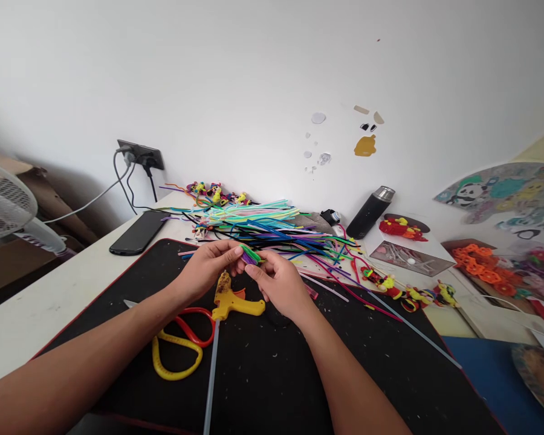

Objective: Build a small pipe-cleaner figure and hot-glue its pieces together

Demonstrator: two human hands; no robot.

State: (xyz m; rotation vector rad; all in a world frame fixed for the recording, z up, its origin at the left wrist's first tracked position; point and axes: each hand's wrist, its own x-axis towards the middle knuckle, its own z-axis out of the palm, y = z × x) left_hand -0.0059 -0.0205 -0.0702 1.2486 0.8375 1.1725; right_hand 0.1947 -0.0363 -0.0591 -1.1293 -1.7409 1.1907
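Head view. Both hands meet over the far part of the black mat [263, 374]. The left hand [206, 266] and the right hand [278, 284] pinch between their fingertips a small green-and-purple pipe-cleaner piece [250, 255], held just above the mat and in front of the loose pipe-cleaner pile [263, 226]. Both grips are closed on the piece; no other object is in either hand.

Handling, judged: the piece looks very light, fuzzy on the outside with a bendable core, so it should keep whatever bend it is given and crush if squeezed hard. Best hold appears to be at its two ends, fingertip pinch, leaving the middle free.

Materials nearby: a yellow glue gun [231, 302] of hard plastic lies on the mat directly beneath the hands, with a translucent glue stick [211, 374] running toward the camera. Scissors [181, 341] with red and yellow loop handles lie to the left. A smooth dark phone [139, 232] rests flat on the white table [31, 308]. A black cylindrical flask [370, 211] leans by the wall.
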